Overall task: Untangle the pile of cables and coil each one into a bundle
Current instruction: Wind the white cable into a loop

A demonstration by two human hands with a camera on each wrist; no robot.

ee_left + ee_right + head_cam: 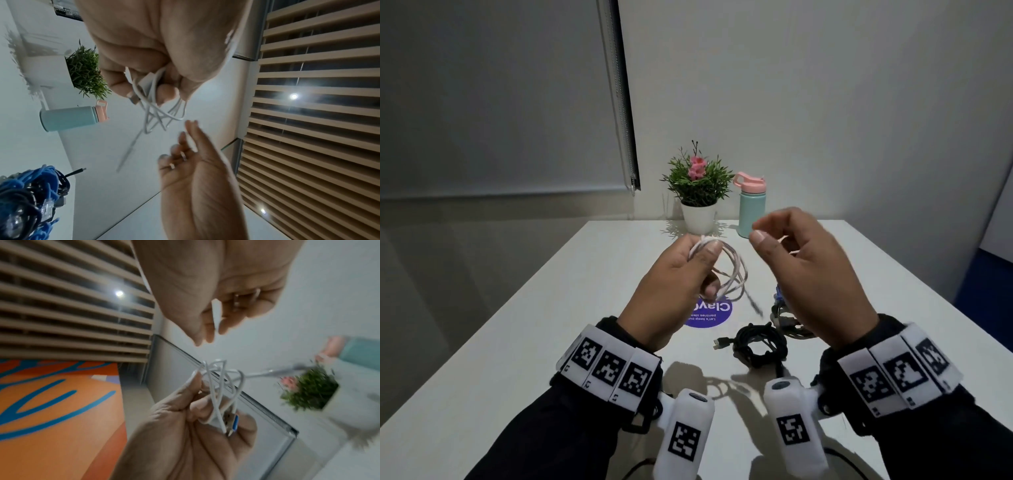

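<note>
My left hand (678, 274) is raised over the table and grips a coil of white cable (736, 270) of several loops. The left wrist view shows the loops (152, 110) bunched in the curled fingers (127, 84). In the right wrist view a USB plug (230, 421) lies against that palm, and a loose blurred tail (753, 301) hangs from the coil. My right hand (801, 260) hovers just right of the coil, fingers loosely bent and holding nothing. A coiled black cable (760, 346) lies on the table, with a blue and black tangle (30, 194) beside it, partly hidden behind my right hand.
A potted plant (698, 192) and a teal bottle with a pink lid (751, 209) stand at the far edge of the white table (551, 325). A round purple sticker (710, 317) lies flat under the coil. Walls close off the far side.
</note>
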